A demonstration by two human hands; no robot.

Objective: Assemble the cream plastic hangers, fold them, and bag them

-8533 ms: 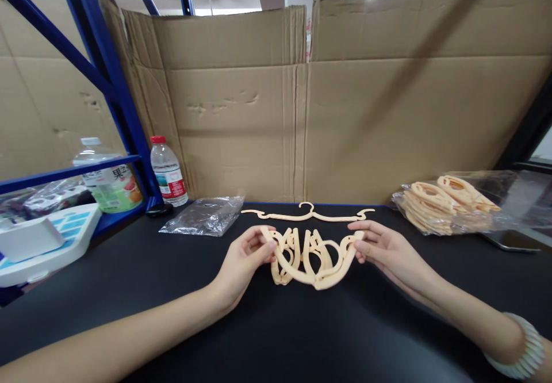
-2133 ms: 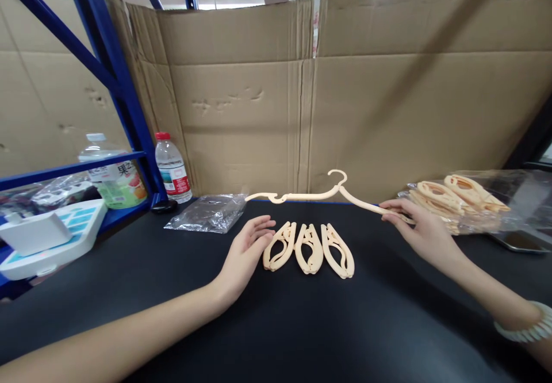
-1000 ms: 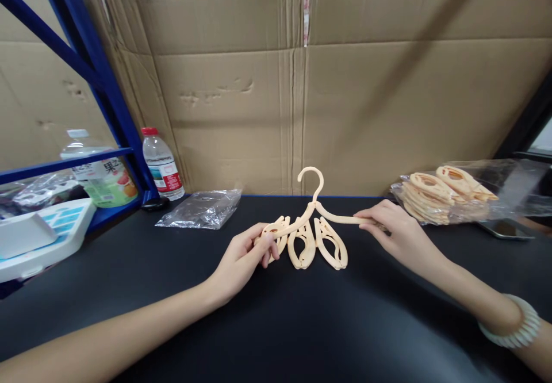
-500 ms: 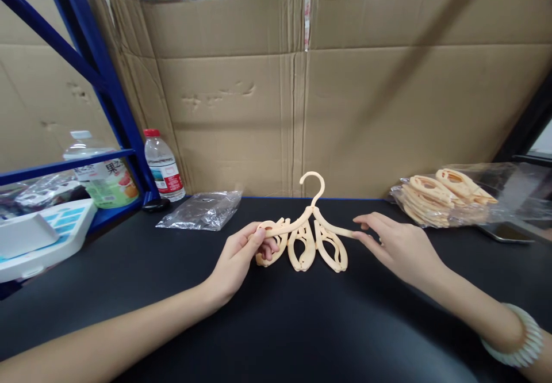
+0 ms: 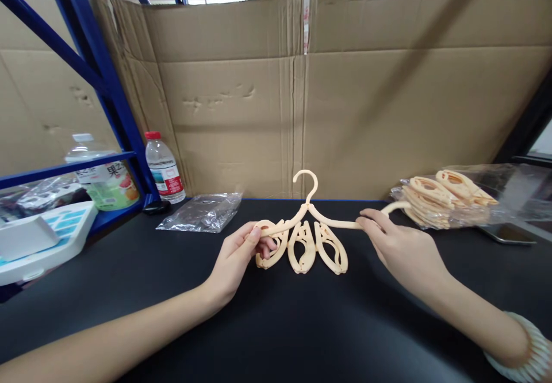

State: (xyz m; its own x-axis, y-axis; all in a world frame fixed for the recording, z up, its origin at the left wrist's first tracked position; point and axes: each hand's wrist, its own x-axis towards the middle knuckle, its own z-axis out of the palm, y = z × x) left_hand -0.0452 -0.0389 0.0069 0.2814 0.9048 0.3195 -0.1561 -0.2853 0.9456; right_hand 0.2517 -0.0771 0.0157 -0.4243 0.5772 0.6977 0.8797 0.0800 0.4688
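The left end of the cream hanger (image 5: 319, 217) was hidden inside the left hand (image 5: 241, 253), which pinched it; the right hand (image 5: 399, 248) closed on the hanger's right arm, whose curled tip showed past the fingers. The hanger stood hook-up over three folded clips (image 5: 302, 248) lying on the black counter (image 5: 276, 325). Far right, a plastic bag of clips (image 5: 444, 202) was partly blurred; far left lay an empty bag (image 5: 202, 211) and a water bottle (image 5: 163, 167) against cardboard (image 5: 345, 113).

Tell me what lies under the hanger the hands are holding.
Under the hanger, three folded clips lie side by side on the black table. The left hand covers part of the leftmost clip; the right hand grips the hanger's other arm.
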